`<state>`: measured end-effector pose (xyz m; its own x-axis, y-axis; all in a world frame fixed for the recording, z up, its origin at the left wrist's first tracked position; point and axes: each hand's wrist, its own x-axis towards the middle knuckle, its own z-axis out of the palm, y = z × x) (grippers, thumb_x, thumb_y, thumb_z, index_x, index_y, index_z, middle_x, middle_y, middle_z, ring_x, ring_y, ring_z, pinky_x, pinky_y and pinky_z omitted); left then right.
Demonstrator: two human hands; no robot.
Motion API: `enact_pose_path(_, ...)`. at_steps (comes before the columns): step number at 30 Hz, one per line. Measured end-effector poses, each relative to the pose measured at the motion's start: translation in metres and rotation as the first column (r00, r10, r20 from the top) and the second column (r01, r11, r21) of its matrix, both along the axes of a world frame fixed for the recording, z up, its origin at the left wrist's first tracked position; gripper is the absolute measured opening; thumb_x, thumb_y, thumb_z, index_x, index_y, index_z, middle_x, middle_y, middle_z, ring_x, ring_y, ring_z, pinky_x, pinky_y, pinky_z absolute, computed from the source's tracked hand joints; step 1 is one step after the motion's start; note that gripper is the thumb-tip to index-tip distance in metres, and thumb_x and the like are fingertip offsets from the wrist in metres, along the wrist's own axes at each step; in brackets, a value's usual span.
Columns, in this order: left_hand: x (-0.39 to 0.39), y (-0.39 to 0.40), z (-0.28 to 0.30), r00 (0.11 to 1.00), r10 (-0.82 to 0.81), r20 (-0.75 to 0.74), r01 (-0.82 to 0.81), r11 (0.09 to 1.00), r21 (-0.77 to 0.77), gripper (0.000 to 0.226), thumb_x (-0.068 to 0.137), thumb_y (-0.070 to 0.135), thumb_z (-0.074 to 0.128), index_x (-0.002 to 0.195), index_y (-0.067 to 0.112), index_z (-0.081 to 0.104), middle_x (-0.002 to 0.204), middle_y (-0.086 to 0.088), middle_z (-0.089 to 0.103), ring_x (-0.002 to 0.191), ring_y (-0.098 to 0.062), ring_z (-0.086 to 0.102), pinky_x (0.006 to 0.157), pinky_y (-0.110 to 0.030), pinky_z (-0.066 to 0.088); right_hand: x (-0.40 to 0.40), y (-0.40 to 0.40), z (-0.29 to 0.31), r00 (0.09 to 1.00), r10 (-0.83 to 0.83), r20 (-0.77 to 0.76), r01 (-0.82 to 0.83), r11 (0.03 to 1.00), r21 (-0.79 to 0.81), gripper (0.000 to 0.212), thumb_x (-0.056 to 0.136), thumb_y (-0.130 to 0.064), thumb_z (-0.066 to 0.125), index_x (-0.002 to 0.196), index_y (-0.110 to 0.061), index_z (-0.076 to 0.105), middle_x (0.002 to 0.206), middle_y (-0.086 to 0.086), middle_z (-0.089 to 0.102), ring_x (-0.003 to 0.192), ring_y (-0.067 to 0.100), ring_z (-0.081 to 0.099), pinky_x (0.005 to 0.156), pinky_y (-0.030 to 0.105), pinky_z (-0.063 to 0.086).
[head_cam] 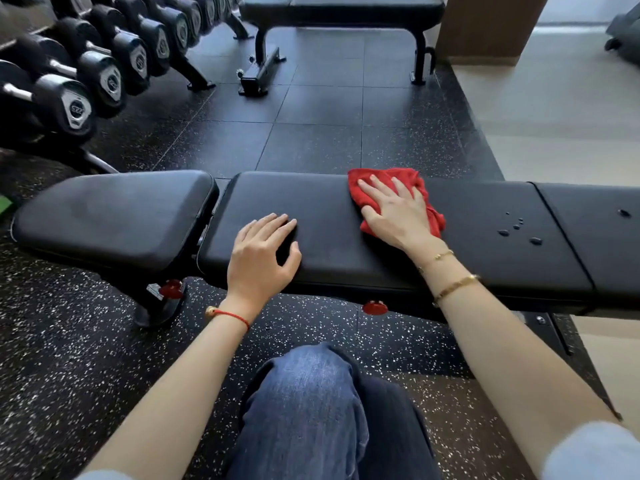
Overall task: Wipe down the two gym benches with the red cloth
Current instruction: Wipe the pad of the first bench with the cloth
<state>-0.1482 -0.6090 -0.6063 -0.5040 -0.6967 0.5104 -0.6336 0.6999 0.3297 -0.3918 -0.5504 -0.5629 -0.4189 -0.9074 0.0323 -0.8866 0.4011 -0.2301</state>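
A black padded gym bench (322,199) runs across the view just in front of me. My right hand (394,211) presses flat with straight fingers on the red cloth (367,192), which lies on the long back pad near its far edge. My left hand (265,252) rests on the same pad near the seat gap, fingers relaxed and slightly bent, holding nothing. Water drops (519,230) sit on the pad to the right of the cloth. A second black bench (346,8) stands at the far end of the floor.
A rack of black dumbbells (79,91) lines the left side. Dark rubber floor tiles (311,126) lie between the two benches. A brown pillar (485,26) stands at the back right beside a pale floor. My knee in blue jeans (311,393) is below the bench.
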Motion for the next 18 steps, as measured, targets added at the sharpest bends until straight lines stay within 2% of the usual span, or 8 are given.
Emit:
enact_pose_path(4,0.0,-0.002,-0.001,1.0,-0.001,0.0,0.001,1.0,-0.022,0.039,0.089,0.03,0.054,0.121,0.015,0.072,0.128,-0.005,0.068,0.125,-0.024,0.061,0.11,-0.045,0.043,0.047,-0.013,-0.001,0.983,0.185,-0.017,-0.185,0.983,-0.015,0.055,0.095,-0.043,0.04,0.148,-0.044,0.028,0.16,-0.016,0.021,0.149,0.019,0.013,0.12,0.045,0.005)
enact_pose_path(9,0.001,-0.005,-0.005,1.0,-0.005,0.006,0.006,0.999,-0.038,0.039,0.09,0.028,0.052,0.122,0.016,0.071,0.131,-0.003,0.067,0.127,-0.023,0.059,0.112,-0.043,0.041,0.048,0.04,-0.006,0.947,0.321,-0.031,-0.322,0.945,-0.061,0.059,0.09,-0.046,0.04,0.147,-0.048,0.028,0.158,-0.02,0.024,0.149,0.015,0.015,0.121,0.041,0.007)
enact_pose_path(13,0.0,-0.004,-0.006,1.0,-0.008,0.003,0.008,0.999,-0.035,0.04,0.09,0.029,0.051,0.124,0.016,0.07,0.132,-0.003,0.066,0.128,-0.022,0.058,0.113,-0.043,0.04,0.001,0.051,-0.007,0.979,0.199,-0.037,-0.2,0.979,-0.047,0.059,0.089,-0.047,0.037,0.147,-0.047,0.03,0.158,-0.019,0.025,0.148,0.016,0.018,0.121,0.042,0.01)
enact_pose_path(16,-0.001,-0.003,-0.005,1.0,0.003,0.018,-0.002,1.0,-0.024,0.041,0.091,0.03,0.051,0.124,0.015,0.069,0.132,-0.003,0.066,0.128,-0.022,0.057,0.113,-0.044,0.04,-0.026,0.018,-0.005,0.999,0.021,-0.035,-0.022,0.999,-0.03,0.054,0.095,-0.044,0.042,0.148,-0.044,0.03,0.159,-0.015,0.024,0.148,0.02,0.017,0.119,0.045,0.01)
enact_pose_path(18,-0.002,-0.001,-0.003,1.0,0.007,0.025,-0.007,1.0,-0.013,0.041,0.091,0.03,0.051,0.124,0.015,0.069,0.132,-0.003,0.066,0.129,-0.022,0.057,0.113,-0.045,0.04,-0.023,-0.007,-0.004,1.0,-0.019,-0.017,0.018,1.0,-0.011,0.054,0.095,-0.044,0.039,0.148,-0.044,0.029,0.16,-0.015,0.022,0.148,0.022,0.016,0.119,0.047,0.009)
